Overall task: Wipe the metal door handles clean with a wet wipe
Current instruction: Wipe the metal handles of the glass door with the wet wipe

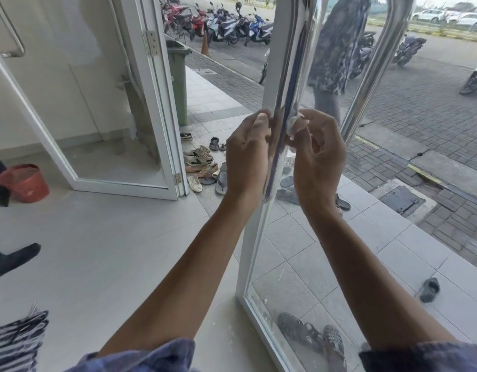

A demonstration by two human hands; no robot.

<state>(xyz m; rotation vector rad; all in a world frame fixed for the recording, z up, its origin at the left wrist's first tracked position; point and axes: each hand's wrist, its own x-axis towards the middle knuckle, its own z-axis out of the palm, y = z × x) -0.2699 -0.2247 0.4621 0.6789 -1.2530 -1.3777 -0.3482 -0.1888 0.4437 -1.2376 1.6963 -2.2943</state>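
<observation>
Near door handle [291,76] is a polished metal bar running vertically up the edge of the white-framed glass door [259,237], centre of my view. Wet wipe [295,126] is bunched up, pressed against the handle's right side at hand height. My right hand [319,157] pinches the wipe, fingers curled around it. My left hand [249,154] is on the handle's left side, fingers curled at the bar; can't tell how firm the grip is. Second handle [377,63] sits on the far side of the glass, to the right. Beyond the threshold: loose shoes and sandals [202,162] on tile, green bin [178,76], parked motorbikes [221,25]. Red basket [24,182] on the floor, far left.
</observation>
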